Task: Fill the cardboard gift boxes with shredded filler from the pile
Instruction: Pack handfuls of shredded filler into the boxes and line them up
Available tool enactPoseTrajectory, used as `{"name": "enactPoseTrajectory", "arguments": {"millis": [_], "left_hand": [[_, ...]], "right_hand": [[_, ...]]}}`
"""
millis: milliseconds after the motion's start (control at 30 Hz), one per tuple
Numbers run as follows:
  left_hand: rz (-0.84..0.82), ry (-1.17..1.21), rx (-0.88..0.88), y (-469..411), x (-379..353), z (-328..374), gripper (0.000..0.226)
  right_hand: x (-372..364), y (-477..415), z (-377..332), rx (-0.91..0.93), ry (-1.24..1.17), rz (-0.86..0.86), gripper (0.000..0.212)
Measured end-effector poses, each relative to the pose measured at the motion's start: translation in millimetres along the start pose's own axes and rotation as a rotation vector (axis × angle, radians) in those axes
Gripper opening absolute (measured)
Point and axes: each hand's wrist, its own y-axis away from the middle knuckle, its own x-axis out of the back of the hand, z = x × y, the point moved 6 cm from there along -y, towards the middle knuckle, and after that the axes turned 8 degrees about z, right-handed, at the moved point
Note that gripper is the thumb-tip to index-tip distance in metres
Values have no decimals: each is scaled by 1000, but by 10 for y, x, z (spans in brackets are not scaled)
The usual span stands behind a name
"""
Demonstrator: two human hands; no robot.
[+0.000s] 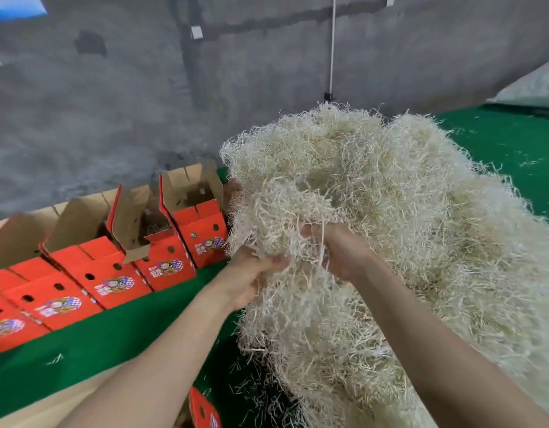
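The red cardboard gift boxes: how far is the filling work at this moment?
Done: nothing I can confirm; the red cardboard gift boxes stand open in a row, and the end box beside the pale shredded filler pile shows bare brown walls. In hand: the left hand and right hand both grip a clump at that pile's edge. Left: moving it into the boxes.

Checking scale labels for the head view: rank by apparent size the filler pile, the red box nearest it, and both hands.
1. Filler pile, by far largest.
2. Red box nearest it.
3. Left hand and right hand: alike, both partly buried in filler, so not ranked apart.
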Motion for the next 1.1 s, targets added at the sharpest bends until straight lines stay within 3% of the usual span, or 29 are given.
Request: {"name": "enactPoseTrajectory", "arguments": {"millis": [67,100,200,267,300,367,400,433,500,600,733,833,900,1033,1100], "left_hand": [[130,-54,-42,-48,56,53,65],[184,-42,-55,-71,127,91,59],[207,66,-63,-94,348,196,83],[191,193,-60,-101,470,241,74],[192,249,-57,-108,516,263,64],[251,278,-64,-116,608,311,51],[308,276,-70,-130,677,335,48],[353,289,-80,-133,721,373,47],[438,337,-105,-130,812,451,46],[573,428,-156,-126,1011,538,18],[604,476,-192,-114,1042,636,19],[525,456,-236,-92,884,745,19],[488,413,-273,-72,815,816,15],[422,350,-346,44,636,941,25],[417,345,-356,97,543,984,22]], "right_hand": [[69,25,-63,32,16,0,39],[141,23,-106,56,-9,29,26],[424,65,-308,125,-194,104,30],[565,117,-406,158,-229,125,15],[610,171,-449,178,-118,132,4],[739,228,-436,196,295,216,22],[826,228,-411,205,431,251,12],[889,246,-395,210,554,280,21],[999,264,-381,175,679,305,25],[1235,228,-392,144,972,404,40],[1051,88,3,91,1538,152,30],[762,143,347,-51,1683,-96,50],[702,232,204,-56,1704,-109,72],[398,361,-467,328,1622,107,102],[31,273,-607,546,1417,83,127]]}}
